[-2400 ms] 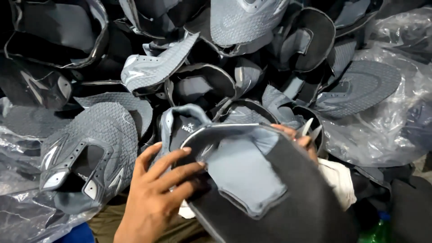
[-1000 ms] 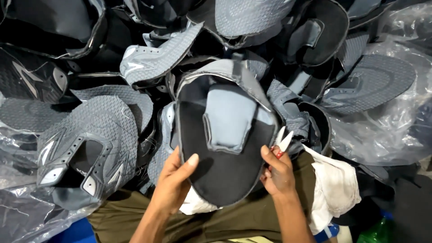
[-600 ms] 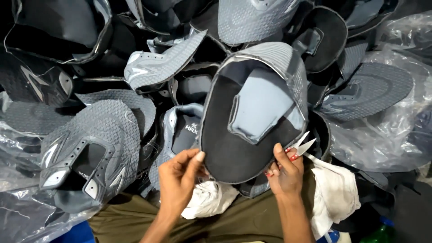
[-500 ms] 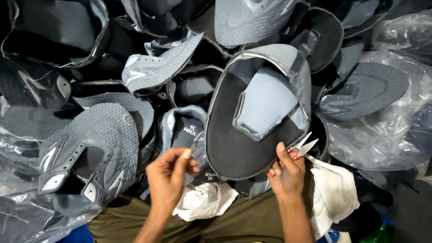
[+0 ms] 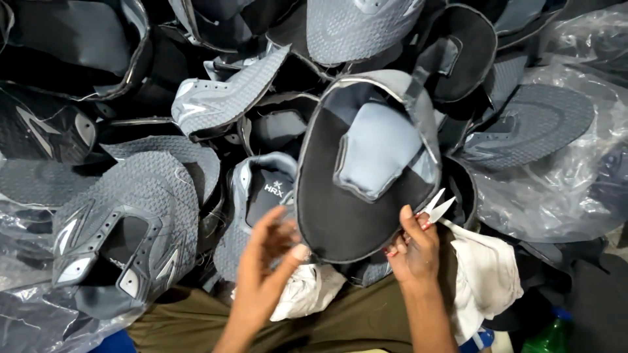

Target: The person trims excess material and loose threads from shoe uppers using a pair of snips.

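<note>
My right hand [image 5: 413, 252] grips the lower right edge of a grey and black shoe upper [image 5: 366, 163], held inside out with its pale grey tongue lining facing me. The same hand also holds small white thread snips [image 5: 437, 208], blades pointing up and right. My left hand [image 5: 265, 271] hovers just left of the upper's lower edge, fingers spread and holding nothing. A white cloth [image 5: 307, 294] lies on my lap beneath it.
Many more grey shoe uppers [image 5: 124, 229] are piled all around, some on clear plastic bags [image 5: 556, 189] at right. A white cloth [image 5: 487, 278] lies by my right wrist. A green bottle [image 5: 553, 336] stands at the lower right.
The upper was turned and swung up to the right. My left hand has let go of its lower edge and pulled away; my right hand keeps its grip.
</note>
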